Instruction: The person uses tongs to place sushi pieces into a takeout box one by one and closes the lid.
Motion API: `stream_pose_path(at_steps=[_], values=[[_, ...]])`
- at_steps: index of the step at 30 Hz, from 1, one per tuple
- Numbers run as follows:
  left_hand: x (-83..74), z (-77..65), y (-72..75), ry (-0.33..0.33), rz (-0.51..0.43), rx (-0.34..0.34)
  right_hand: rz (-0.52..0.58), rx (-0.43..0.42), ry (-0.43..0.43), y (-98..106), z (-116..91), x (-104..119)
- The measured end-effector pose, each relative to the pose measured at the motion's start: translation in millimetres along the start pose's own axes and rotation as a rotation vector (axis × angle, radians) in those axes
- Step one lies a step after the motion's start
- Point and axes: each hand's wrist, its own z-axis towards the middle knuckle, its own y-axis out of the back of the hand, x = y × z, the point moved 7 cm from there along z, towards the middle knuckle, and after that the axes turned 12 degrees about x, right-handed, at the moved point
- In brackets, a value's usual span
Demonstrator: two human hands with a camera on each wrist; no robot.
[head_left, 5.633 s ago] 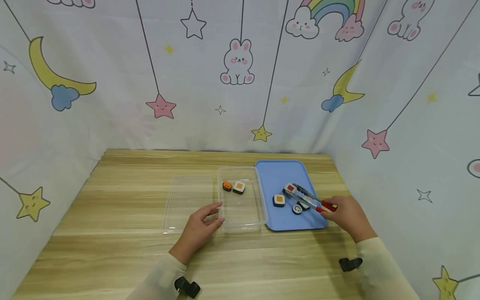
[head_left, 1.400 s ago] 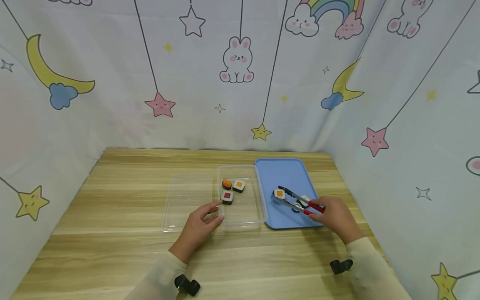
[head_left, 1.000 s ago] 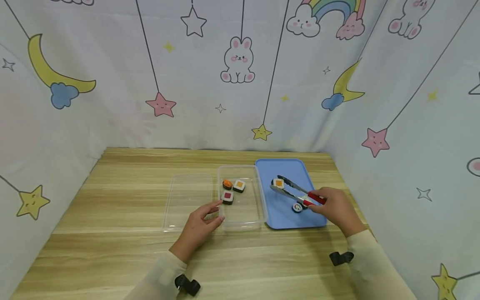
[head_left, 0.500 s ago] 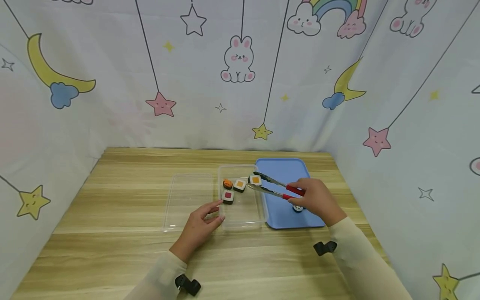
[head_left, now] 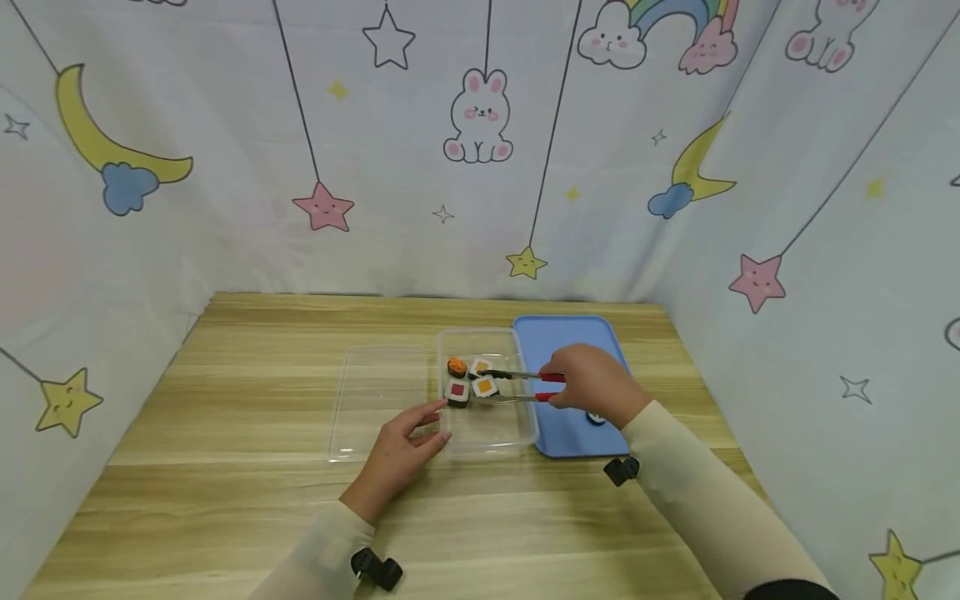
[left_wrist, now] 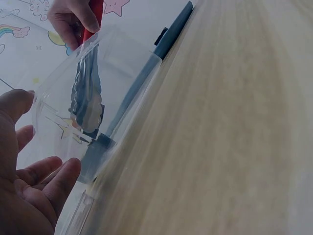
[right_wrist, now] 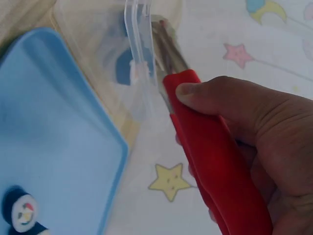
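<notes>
My right hand [head_left: 600, 382] grips red-handled metal tongs [right_wrist: 210, 152], which reach into a clear plastic container [head_left: 491, 452]. Between the tong tips, low in the container, is a toy sushi piece with a yellow centre [head_left: 485, 387]. Beside it sit an orange-topped sushi piece [head_left: 457, 367], a red-centred one [head_left: 457, 390] and another yellow-centred one [head_left: 477, 366], partly covered by the tongs. At the container's left side my left hand [head_left: 397, 457] has its fingers loosely bent, fingertips at the wall; the left wrist view shows nothing held.
A blue tray [head_left: 551, 329] stands right of the container, partly under my right arm. On it lies a round sushi roll [right_wrist: 23, 211] with a dark piece next to it. Left of the container is a flat clear lid [head_left: 352, 400]. A patterned curtain [head_left: 405, 258] borders the wooden table.
The red-centred sushi came into the container earlier. Since then, my right hand has carried the yellow-centred piece leftward in the tongs from tray into container. My left hand has stayed put.
</notes>
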Motion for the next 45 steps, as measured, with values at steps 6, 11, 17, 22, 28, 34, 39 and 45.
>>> stream_pose_path(at_steps=[6,11,17,22,28,34,39,45], values=[[-1.1,0.1,0.1,-0.003,0.003,0.003,-0.036,0.06,-0.019,0,11,7],[-3.1,1.0,-0.9,-0.003,0.006,0.014,-0.05,0.075,-0.045,-2,14,8],[-3.5,1.3,-1.3,0.011,0.006,0.017,-0.042,0.048,-0.042,-2,12,6],[-1.8,2.0,-0.5,0.016,0.011,0.014,-0.029,0.002,-0.031,6,3,0],[-3.6,1.7,0.0,0.021,0.006,0.012,0.109,-0.114,-0.063,11,-21,-26],[-2.3,0.4,-1.8,0.021,0.001,0.01,0.228,-0.228,-0.168,2,-55,-72],[0.0,-0.1,-1.2,0.026,-0.005,0.0,0.256,-0.23,-0.268,-14,-88,-107],[0.2,-0.1,-0.9,0.031,0.006,0.001,0.295,-0.189,-0.367,-43,-128,-138]])
